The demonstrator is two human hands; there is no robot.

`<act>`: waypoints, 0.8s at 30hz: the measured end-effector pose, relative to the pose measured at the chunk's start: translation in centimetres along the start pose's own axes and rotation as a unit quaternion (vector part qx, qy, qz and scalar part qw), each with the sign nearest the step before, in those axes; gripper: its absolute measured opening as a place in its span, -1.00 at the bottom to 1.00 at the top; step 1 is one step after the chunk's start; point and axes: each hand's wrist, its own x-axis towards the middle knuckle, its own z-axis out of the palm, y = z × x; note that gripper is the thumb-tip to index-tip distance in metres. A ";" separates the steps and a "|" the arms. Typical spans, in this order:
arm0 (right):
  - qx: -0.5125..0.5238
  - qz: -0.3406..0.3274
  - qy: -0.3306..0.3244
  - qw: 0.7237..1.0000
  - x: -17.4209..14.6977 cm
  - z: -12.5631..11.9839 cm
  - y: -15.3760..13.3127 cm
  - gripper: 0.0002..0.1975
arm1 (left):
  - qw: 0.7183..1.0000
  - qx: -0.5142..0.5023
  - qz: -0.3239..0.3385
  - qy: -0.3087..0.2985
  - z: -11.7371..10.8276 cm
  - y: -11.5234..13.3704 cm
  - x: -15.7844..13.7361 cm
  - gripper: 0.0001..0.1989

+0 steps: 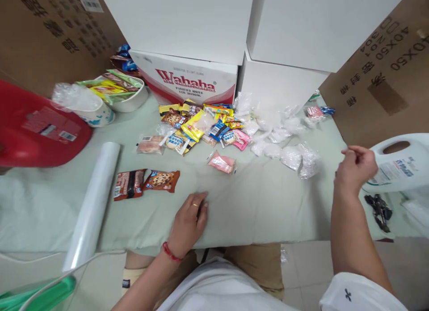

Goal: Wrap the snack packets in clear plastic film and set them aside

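My left hand (191, 219) rests on the cloth near the table's front edge, fingers bent together, with nothing visible in it. Beyond its fingertips lies a pink wrapped snack (221, 162). Two brown cookie packets, one dark-banded (129, 185) and one with a cookie picture (162, 180), lie to its left. My right hand (355, 167) is raised at the right, fingers curled closed; whether something small is in them is hidden. It is closest to a white detergent bottle (390, 168). Clear crumpled plastic bags (291, 157) lie to its left.
A pile of wrapped snacks (194, 125) sits before a Wahaha box (187, 81). On the left are a plastic film roll (92, 203), a red container (40, 128), a paper tub (97, 113) and a snack-filled white bowl (132, 101). A black cable bundle (378, 210) lies right.
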 end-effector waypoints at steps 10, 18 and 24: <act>-0.113 0.077 -0.082 0.987 -3.6 -1.4 2.7 -0.62 | 0.991 -0.092 -0.055 0.075 -1.3 0.9 -0.1 -0.84; 0.318 0.252 -0.348 0.845 -19.4 1.1 -6.1 -0.66 | 0.839 -0.463 -0.264 -0.106 0.1 6.2 0.7 -0.52; 0.261 0.217 -0.412 0.846 -26.6 4.9 -9.0 -0.65 | 0.743 -0.560 -0.308 -0.197 1.9 7.0 1.4 -0.46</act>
